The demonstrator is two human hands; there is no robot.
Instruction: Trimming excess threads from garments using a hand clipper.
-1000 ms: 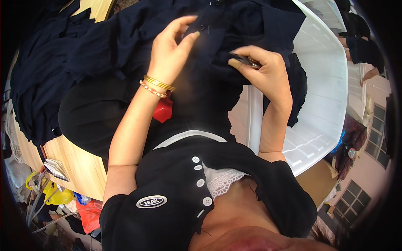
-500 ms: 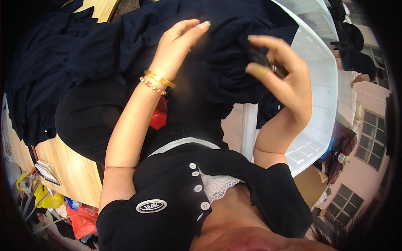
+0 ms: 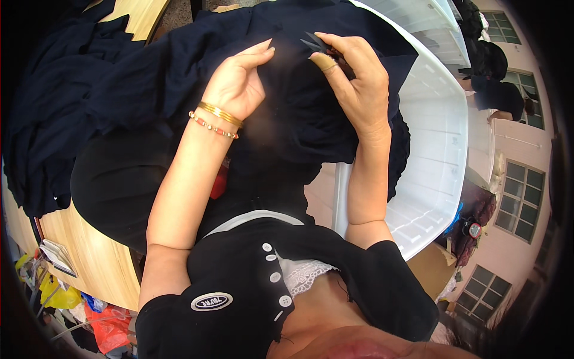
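Dark navy cloth (image 3: pixel 143 78) lies in folds over my lap and runs across the upper middle of the view. My right hand (image 3: pixel 359 75) is closed around a pair of thread snips (image 3: pixel 312 43), whose two dark pointed blades stand slightly apart and aim left. A tan covering wraps that thumb. Left of the blades, over the cloth, my left hand (image 3: pixel 238 84) has its thumb and forefinger pinched together. Anything between those fingertips is too small to make out. A gap separates the left fingertips from the blades.
To my right stands a white translucent plastic tub (image 3: pixel 439 149), with navy cloth hanging over its near side. A wooden tabletop (image 3: pixel 89 254) is at the left, with a small stack of white cards (image 3: pixel 58 257) at its edge. Bags, one a red plastic bag (image 3: pixel 112 328), lie lower left.
My right hand has moved left and up toward the left hand, and the snips' blades now show clearly. My left hand has shifted slightly left and down, its fingers curled in more.
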